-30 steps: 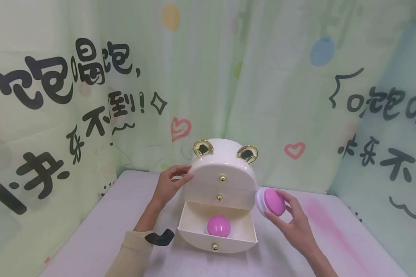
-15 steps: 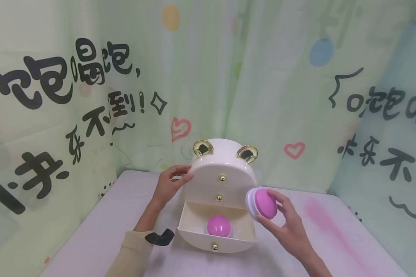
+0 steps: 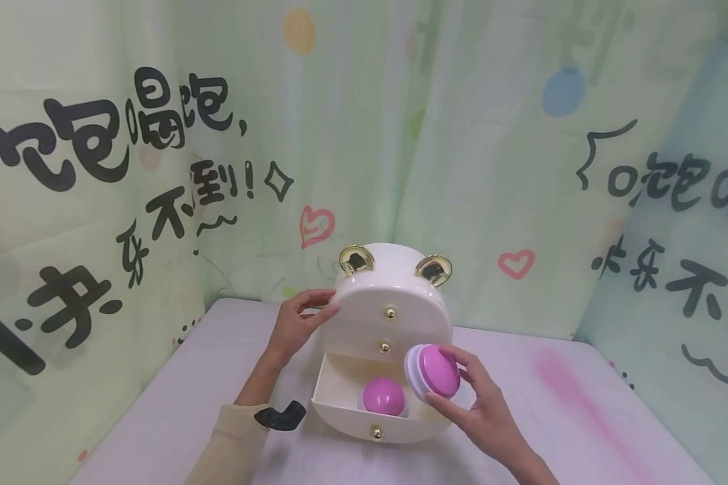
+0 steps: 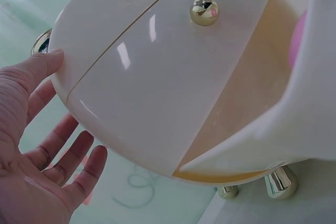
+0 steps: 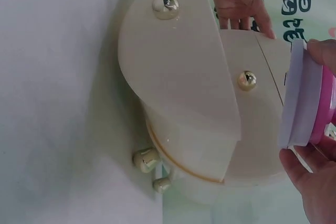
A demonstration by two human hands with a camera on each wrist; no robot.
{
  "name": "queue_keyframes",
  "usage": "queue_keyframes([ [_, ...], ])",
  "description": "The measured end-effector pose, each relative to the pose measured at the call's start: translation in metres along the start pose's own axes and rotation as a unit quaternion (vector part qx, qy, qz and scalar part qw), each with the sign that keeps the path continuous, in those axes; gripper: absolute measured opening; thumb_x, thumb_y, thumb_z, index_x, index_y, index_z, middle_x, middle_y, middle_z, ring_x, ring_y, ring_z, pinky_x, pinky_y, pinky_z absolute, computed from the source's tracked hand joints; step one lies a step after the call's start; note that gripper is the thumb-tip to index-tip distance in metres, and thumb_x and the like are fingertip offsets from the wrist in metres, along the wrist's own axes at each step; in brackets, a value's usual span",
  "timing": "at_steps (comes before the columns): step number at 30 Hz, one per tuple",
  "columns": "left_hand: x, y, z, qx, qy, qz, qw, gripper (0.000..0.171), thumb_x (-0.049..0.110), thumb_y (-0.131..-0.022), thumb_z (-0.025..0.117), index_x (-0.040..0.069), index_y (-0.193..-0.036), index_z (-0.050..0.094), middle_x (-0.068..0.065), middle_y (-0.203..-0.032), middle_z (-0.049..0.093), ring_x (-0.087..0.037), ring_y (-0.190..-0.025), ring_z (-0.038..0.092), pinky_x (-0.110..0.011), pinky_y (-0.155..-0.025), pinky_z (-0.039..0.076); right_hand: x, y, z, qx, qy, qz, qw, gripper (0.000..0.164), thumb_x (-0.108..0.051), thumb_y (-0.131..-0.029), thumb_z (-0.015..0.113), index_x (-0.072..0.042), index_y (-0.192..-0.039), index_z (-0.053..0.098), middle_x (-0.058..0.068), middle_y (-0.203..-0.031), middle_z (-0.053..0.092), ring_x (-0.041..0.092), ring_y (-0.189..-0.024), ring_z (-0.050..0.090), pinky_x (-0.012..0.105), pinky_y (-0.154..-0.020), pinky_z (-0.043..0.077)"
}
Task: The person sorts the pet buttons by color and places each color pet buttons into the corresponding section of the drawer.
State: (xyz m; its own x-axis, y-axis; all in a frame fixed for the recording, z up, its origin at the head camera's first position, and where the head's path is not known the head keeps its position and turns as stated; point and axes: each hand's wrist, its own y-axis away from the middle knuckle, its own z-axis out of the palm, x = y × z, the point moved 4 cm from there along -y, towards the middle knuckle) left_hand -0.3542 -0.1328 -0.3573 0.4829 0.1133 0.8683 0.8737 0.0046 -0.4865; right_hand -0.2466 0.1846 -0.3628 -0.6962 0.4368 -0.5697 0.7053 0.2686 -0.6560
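A white frog-shaped drawer box [image 3: 354, 323] with gold-rimmed eyes stands mid-table. Its bottom drawer [image 3: 340, 384] is pulled out, and a round pink-domed object [image 3: 383, 395] with a white base sits inside. My left hand [image 3: 299, 323] rests on the box's upper left side. In the left wrist view its thumb [image 4: 50, 62] touches the front edge, while the other fingers spread along the side. My right hand [image 3: 482, 404] pinches a second round pink-and-white object [image 3: 439, 372] by its edge, tilted, pink side facing right. It overlaps the drawer's right part in the head view.
The box has gold ball knobs [image 3: 391, 313] on its fronts and gold feet [image 5: 146, 159] beneath. A white tabletop [image 3: 558, 417] with a pink smear [image 3: 573, 384] surrounds it. Printed curtains [image 3: 461, 168] hang behind and at both sides. A black band [image 3: 281, 416] is on the left wrist.
My right hand has moved left and slightly down with the pink-and-white object, from beside the box to over the drawer's right end. The left hand and the box have stayed in place.
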Motion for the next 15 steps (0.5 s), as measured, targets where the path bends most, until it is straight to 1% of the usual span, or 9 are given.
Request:
queue_keyframes([
  [3,0.0,0.0,0.0,0.001,0.0,0.0,1.0,0.036,0.016,-0.09,0.08,0.007,-0.124,0.072,-0.011,-0.123,0.071,-0.027,-0.114,0.066,-0.023,-0.085,0.055,0.004,0.003,0.008,-0.021,0.017,0.024,0.999,0.073,-0.017,-0.081,0.089,-0.021,-0.143,0.053,-0.002,-0.139,0.059,0.006,-0.122,0.056,0.02,-0.101,0.047],
  [5,0.0,0.0,0.0,0.001,0.001,-0.001,1.0,0.036,0.016,-0.09,0.08,0.007,-0.124,0.073,-0.011,-0.123,0.071,-0.026,-0.114,0.066,-0.023,-0.085,0.055,0.006,0.005,0.013,-0.034,0.027,0.031,0.999,0.071,-0.022,-0.082,0.089,-0.024,-0.143,0.053,-0.004,-0.139,0.059,0.007,-0.121,0.057,0.024,-0.1,0.05],
  [7,0.0,0.0,0.0,0.0,0.002,0.0,1.0,0.036,0.017,-0.09,0.08,0.007,-0.124,0.073,-0.011,-0.123,0.071,-0.026,-0.113,0.066,-0.024,-0.085,0.056,0.007,0.006,0.017,-0.042,0.033,0.026,0.998,0.069,-0.023,-0.082,0.088,-0.023,-0.141,0.054,-0.004,-0.137,0.06,0.009,-0.12,0.058,0.028,-0.098,0.052],
  [11,-0.001,-0.001,-0.001,0.0,0.001,0.001,1.0,0.036,0.018,-0.09,0.081,0.007,-0.123,0.073,-0.012,-0.122,0.072,-0.026,-0.112,0.066,-0.024,-0.086,0.055,0.008,0.007,0.022,-0.052,0.031,0.002,0.998,0.067,-0.021,-0.081,0.089,-0.019,-0.14,0.056,-0.002,-0.134,0.063,0.012,-0.117,0.061,0.029,-0.096,0.053],
  [13,-0.002,-0.001,0.0,0.0,-0.001,0.001,1.0,0.036,0.018,-0.09,0.081,0.007,-0.124,0.073,-0.012,-0.122,0.072,-0.026,-0.112,0.066,-0.024,-0.086,0.055,0.01,0.007,0.023,-0.057,0.034,0.001,0.998,0.066,-0.022,-0.082,0.088,-0.019,-0.139,0.056,-0.003,-0.133,0.064,0.011,-0.115,0.062,0.03,-0.094,0.052],
  [15,-0.002,-0.001,0.0,-0.001,-0.002,0.001,1.0,0.037,0.018,-0.09,0.081,0.008,-0.124,0.073,-0.011,-0.122,0.072,-0.026,-0.113,0.066,-0.024,-0.086,0.055,0.013,0.008,0.025,-0.06,0.038,0.009,0.997,0.064,-0.023,-0.082,0.088,-0.019,-0.138,0.057,-0.003,-0.133,0.064,0.011,-0.114,0.062,0.031,-0.094,0.052],
])
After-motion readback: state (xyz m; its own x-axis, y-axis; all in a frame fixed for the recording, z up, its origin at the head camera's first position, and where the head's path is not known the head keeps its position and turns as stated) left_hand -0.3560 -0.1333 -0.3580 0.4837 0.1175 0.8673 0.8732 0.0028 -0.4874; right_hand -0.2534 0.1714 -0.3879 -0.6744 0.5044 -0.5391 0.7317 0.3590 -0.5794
